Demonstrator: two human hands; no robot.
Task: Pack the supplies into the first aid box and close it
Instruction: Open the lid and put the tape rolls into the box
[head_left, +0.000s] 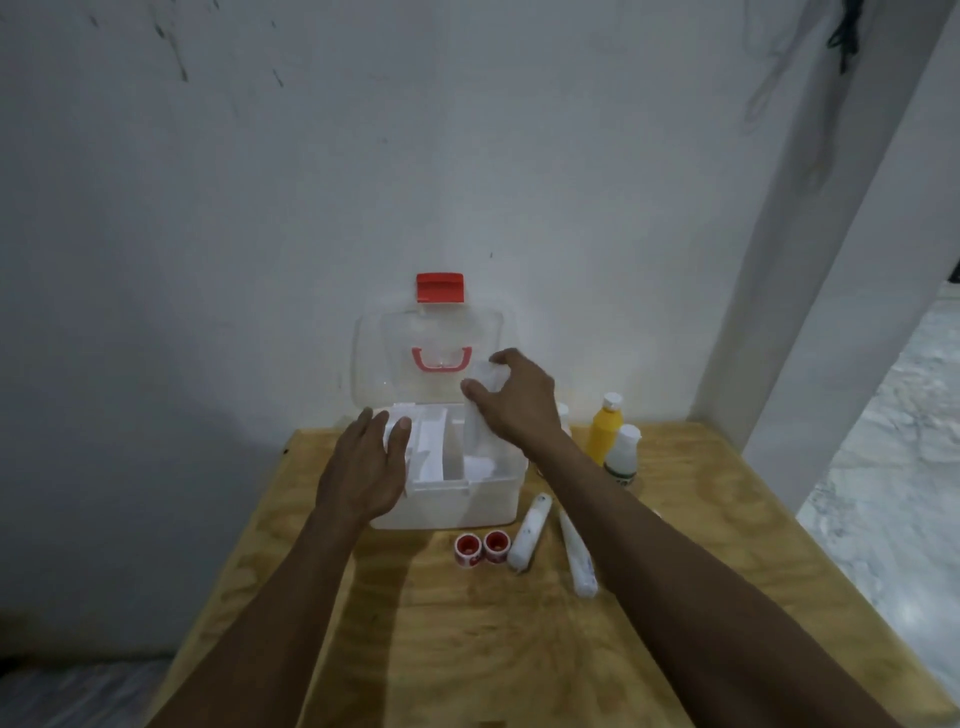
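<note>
Two tape rolls (482, 547) and two tubes (529, 530) are waiting on the table (467, 649). Left hand (363, 467) is lying flat, fingers spread, on the open box (467, 499); right hand (514, 402) is pinching a white pack (480, 410) over its right compartment. Bottles (605, 428) are sitting behind.

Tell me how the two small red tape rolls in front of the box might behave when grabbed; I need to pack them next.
The two red tape rolls look small, so probably light and easy to pinch. They appear to stand on edge on the wooden table, so a nudge could send them rolling. They sit touching side by side, so lifting one may disturb the other.
</note>
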